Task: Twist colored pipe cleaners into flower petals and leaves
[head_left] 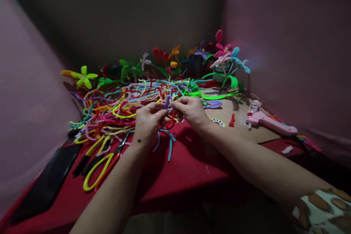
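Above the red tablecloth, a purple pipe cleaner [168, 101] bent into a narrow loop is pinched between my two hands. My left hand [149, 119] grips it from the left with thumb and forefinger. From the right, the fingertips of my right hand [193, 111] close on its other side. A light blue pipe cleaner piece [169, 148] lies on the cloth just below my hands. Behind them spreads a heap of multicoloured pipe cleaners [123, 108]. Several purple loops [212, 104] rest right of my right hand.
Scissors [95, 175] with yellow and red handles, pliers [93, 151] and a black flat object [46, 186] lie left. A pink glue gun [268, 120] rests on a brown board [241, 133] at right. Pipe-cleaner flowers [85, 76] line the back.
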Tool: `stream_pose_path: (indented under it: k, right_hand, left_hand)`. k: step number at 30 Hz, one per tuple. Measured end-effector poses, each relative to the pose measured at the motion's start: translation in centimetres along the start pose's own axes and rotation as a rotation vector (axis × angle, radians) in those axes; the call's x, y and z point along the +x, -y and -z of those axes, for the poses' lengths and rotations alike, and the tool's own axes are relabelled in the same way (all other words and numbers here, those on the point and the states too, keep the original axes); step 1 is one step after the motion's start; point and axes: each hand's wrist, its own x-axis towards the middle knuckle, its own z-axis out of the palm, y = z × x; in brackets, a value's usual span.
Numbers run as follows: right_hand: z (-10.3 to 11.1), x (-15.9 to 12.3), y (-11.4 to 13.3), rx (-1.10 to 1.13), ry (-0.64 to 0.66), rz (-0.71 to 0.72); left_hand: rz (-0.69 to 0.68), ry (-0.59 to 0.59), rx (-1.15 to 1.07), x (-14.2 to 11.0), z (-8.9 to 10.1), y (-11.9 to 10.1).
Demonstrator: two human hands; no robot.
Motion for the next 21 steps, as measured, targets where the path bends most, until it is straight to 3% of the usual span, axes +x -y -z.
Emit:
stream_pose_path:
  k: [8,13,21]
  right_hand:
    - [-0.1,0.3,-1.8,0.132,0.023,-0.071]
    - [0.4,0.5,-1.4,0.246,0.155,-0.097]
    - [0.2,0.6,-1.4,0.249,0.013,-0.162]
  left_hand:
    - [0.029,0.056,-0.068,-0.3,-0.6,0.0]
    - [0.031,0.125,-0.012,-0.2,-0.5,-0.1]
    - [0.030,0.129,0.158,0.3,-0.2,0.4]
